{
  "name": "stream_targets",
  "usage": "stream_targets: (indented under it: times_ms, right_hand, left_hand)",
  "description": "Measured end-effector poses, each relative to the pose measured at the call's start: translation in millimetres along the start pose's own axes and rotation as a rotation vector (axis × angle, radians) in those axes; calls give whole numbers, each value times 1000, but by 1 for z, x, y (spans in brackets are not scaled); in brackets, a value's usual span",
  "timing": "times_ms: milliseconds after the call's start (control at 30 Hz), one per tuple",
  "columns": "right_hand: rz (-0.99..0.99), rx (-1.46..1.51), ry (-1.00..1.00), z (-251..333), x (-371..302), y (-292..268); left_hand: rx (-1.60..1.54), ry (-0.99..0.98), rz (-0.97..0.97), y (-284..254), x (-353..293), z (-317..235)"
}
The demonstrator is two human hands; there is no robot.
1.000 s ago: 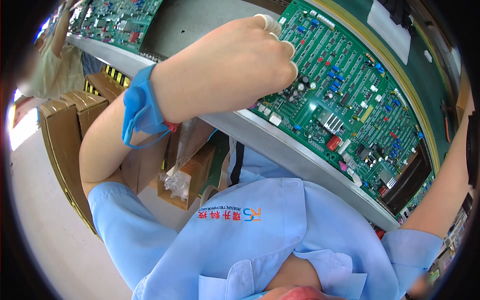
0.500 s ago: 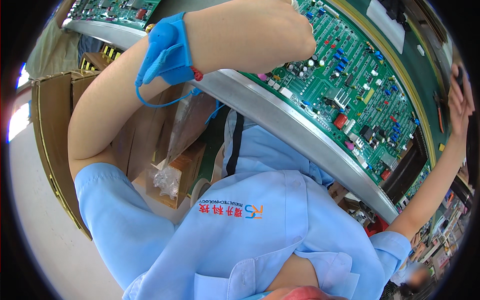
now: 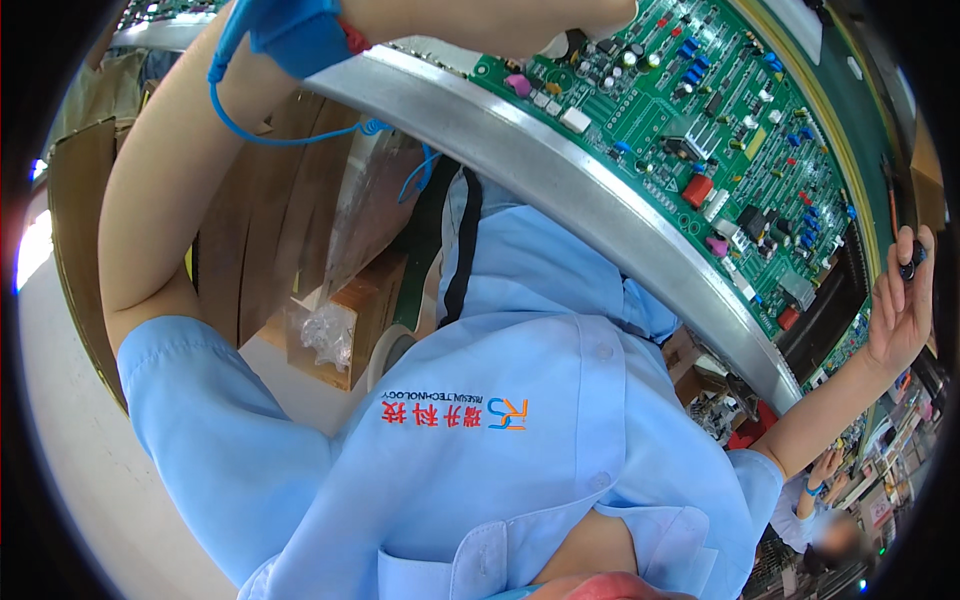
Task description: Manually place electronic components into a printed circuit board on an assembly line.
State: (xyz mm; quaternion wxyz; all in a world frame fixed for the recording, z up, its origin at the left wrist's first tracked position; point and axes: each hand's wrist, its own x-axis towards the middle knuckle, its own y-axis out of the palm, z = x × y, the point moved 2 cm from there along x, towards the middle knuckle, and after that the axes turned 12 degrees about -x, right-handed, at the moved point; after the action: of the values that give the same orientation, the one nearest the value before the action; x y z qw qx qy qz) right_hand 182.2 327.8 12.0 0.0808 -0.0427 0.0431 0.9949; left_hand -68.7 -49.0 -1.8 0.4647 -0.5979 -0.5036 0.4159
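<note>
A large green circuit board (image 3: 640, 120), crowded with small components, lies tilted across the upper middle against a silver metal rail (image 3: 560, 175). Over its left end is my left hand (image 3: 590, 14), bent at the wrist and cut by the top edge. Its fingers look curled but are mostly hidden; a small dark part shows just beneath them. A blue wrist strap (image 3: 297, 35) with a coiled cord circles that wrist. At the far right, beyond the board, my right hand (image 3: 900, 300) is raised, its fingers closed on a small black cylindrical component (image 3: 912, 262).
A yellow-edged rail (image 3: 805, 75) runs behind the board. Cardboard boxes (image 3: 215, 235) stand at the left, and a box with clear plastic (image 3: 325, 335) sits below the rail. Another person (image 3: 805, 510) works at the lower right.
My right hand has come nearer along the right side, and the black component now shows clearly in its fingers. My left hand and strap sit higher in the picture, partly out of frame.
</note>
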Motion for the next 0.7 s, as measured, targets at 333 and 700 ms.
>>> stream_targets:
  times_ms: [333,700]
  right_hand:
    - [-71,15,-20,-8,-18,-2]
    - [-91,226,83,-5,-36,-33]
  left_hand:
    - [-90,-411,260,-15,18,-19]
    - [-301,-394,101,-13,7,-6]
